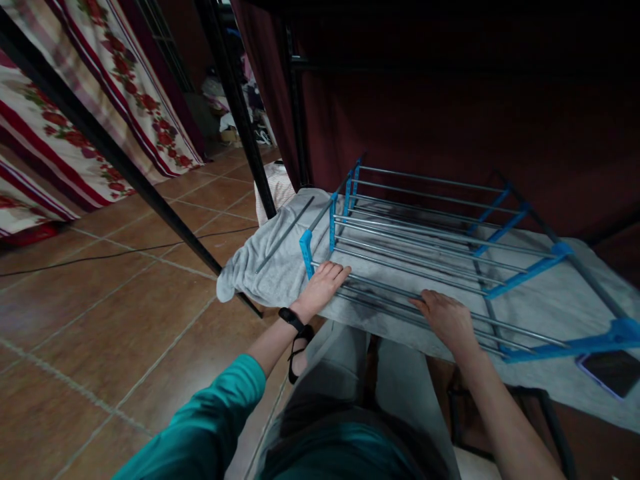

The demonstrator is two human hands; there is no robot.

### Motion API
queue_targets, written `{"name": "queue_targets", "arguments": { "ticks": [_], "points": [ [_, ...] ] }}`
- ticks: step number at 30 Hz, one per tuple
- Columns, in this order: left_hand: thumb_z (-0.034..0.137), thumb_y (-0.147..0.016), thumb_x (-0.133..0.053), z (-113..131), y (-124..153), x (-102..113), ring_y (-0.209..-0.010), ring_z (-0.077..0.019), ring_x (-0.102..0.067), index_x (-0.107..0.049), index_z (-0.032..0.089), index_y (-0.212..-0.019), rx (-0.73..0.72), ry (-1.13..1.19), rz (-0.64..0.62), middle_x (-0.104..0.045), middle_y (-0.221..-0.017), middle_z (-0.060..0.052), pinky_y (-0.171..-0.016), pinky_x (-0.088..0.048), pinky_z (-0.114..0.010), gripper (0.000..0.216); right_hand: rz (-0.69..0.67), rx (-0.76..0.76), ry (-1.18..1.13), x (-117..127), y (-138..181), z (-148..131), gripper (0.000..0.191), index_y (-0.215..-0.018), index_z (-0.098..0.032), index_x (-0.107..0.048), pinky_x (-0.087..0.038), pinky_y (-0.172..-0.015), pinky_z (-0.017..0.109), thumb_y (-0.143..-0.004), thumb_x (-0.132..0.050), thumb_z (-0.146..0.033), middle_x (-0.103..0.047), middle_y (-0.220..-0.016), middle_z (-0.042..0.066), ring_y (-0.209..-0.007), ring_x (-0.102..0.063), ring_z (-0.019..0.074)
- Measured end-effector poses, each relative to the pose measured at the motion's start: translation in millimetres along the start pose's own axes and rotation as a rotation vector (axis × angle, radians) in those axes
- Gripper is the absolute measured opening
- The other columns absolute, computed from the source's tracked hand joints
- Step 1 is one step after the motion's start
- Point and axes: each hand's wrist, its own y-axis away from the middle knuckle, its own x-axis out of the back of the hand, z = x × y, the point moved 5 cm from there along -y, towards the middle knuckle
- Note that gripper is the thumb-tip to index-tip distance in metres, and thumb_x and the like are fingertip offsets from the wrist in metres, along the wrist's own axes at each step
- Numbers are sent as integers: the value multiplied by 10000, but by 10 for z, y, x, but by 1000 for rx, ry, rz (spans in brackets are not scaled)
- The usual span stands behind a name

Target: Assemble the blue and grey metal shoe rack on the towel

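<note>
A metal drying rack (pixel 400 230) with bright blue plastic joints lies on a table covered by a grey cloth (pixel 280 250). At the rack's near left corner, my left hand (pixel 324 287) is closed over the front rods, close to a blue joint (pixel 306 252). Farther right along the same edge, my right hand (pixel 447 320) has its fingers curled around a front rod, the thumb side toward the left. Its fingertips are partly hidden. A loose grey rod (pixel 285 235) rests on the cloth to the left of the rack.
A phone (pixel 613 372) lies by the rack's right end. Black metal posts (pixel 245 127) rise at the left, with a dark red curtain (pixel 450 127) behind. A black cable (pixel 125 251) crosses the tiled floor. Beneath the table's right side is a black frame (pixel 550 413).
</note>
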Motion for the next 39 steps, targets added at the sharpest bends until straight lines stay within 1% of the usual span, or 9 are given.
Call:
{"name": "queue_targets", "arguments": {
  "ticks": [5,8,12,15,18,22,27,34,39],
  "points": [
    [138,-994,-350,-37,-36,-4,-1038,-250,-525,-512,175,-1362,-30,13,-44,-588,-1047,-104,-958,-421,-403,403,-4,20,-14,34,-14,-17,419,-811,-202,-588,-305,-615,312,-1020,-371,-492,-647,-711,62,-675,-610,191],
    [132,-993,-342,-60,-37,-15,-1022,-252,-524,-518,168,-1359,-52,17,-44,-587,-1039,-107,-941,-416,-399,407,14,13,-27,46,-10,-24,415,-818,-202,-597,-320,-651,317,-1022,-369,-483,-651,-732,68,-707,-605,199],
    [122,-987,-345,-90,-41,-30,-1004,-247,-526,-523,189,-1354,-64,27,-48,-588,-1040,-100,-934,-411,-400,413,52,9,-60,55,84,41,323,-961,-189,-643,-333,-735,338,-1012,-420,-417,-683,-851,90,-792,-593,222],
    [111,-980,-355,-98,-58,-25,-978,-242,-538,-552,194,-1306,-64,-4,-49,-593,-1012,-90,-908,-409,-388,390,63,-68,-35,51,247,222,244,-1031,-177,-640,-324,-784,355,-988,-446,-319,-676,-883,89,-831,-573,234],
    [176,-999,-381,-101,-83,-14,-940,-245,-553,-592,189,-1217,-60,-51,-32,-609,-961,-87,-861,-402,-378,304,76,-202,38,60,446,468,199,-992,-183,-632,-305,-803,375,-958,-447,-248,-656,-848,79,-836,-552,242],
    [370,-1013,-423,-153,-110,2,-867,-260,-560,-626,184,-1030,-1,-81,44,-620,-872,-86,-794,-386,-375,276,98,-326,118,95,633,710,191,-896,-199,-611,-280,-773,373,-956,-445,-273,-641,-819,75,-823,-526,245],
    [400,-1005,-418,-224,-159,-31,-817,-270,-560,-605,206,-849,19,-59,17,-612,-815,-88,-752,-375,-377,311,93,-385,159,106,636,804,290,-789,-199,-609,-273,-730,360,-973,-423,-325,-644,-763,80,-792,-528,233],
    [388,-1004,-398,-244,-207,-54,-805,-286,-576,-599,213,-832,-72,-145,-14,-606,-801,-95,-731,-385,-393,318,-33,-461,101,101,528,864,431,-787,-183,-703,-337,-743,349,-1010,-370,-340,-726,-799,109,-766,-622,217],
    [374,-1010,-377,-244,-227,-41,-772,-288,-587,-600,206,-829,-122,-182,-31,-606,-779,-94,-714,-406,-402,333,-163,-479,72,94,511,915,421,-843,-188,-747,-389,-718,322,-1000,-387,-341,-758,-859,112,-781,-679,217]
  ]
}}
